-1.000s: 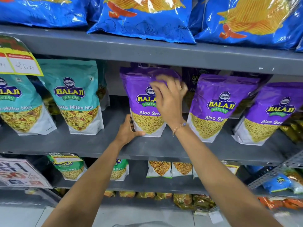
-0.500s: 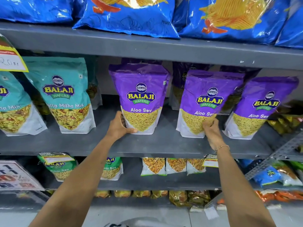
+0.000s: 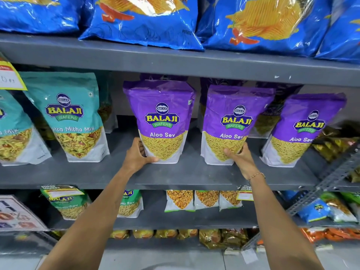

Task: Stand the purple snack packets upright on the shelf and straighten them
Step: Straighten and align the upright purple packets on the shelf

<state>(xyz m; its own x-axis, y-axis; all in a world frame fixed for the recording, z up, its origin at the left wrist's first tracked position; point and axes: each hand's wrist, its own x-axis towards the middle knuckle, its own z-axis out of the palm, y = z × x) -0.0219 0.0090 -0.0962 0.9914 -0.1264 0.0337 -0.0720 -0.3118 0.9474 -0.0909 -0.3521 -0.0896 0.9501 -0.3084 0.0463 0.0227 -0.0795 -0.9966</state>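
Three purple Aloo Sev packets stand in the front row of the grey middle shelf (image 3: pixel 194 175). The left purple packet (image 3: pixel 160 117) is upright; my left hand (image 3: pixel 137 154) grips its lower left corner. The middle purple packet (image 3: pixel 233 121) stands nearly upright, and my right hand (image 3: pixel 240 159) holds its lower right corner with the thumb across the front. The right purple packet (image 3: pixel 305 129) leans to the right, untouched. More purple packets show dimly behind the front row.
Teal Khatta Mitha Mix packets (image 3: pixel 66 115) stand at the left of the same shelf. Blue chip bags (image 3: pixel 144 18) overhang the shelf above. Smaller green and white packets (image 3: pixel 180 200) fill the shelf below. A slotted metal upright (image 3: pixel 331 172) slants at the right.
My right hand left the top of the left packet, moved right and down, and took the middle packet's lower right corner. The middle packet now stands straighter. My left hand stayed on the left packet.
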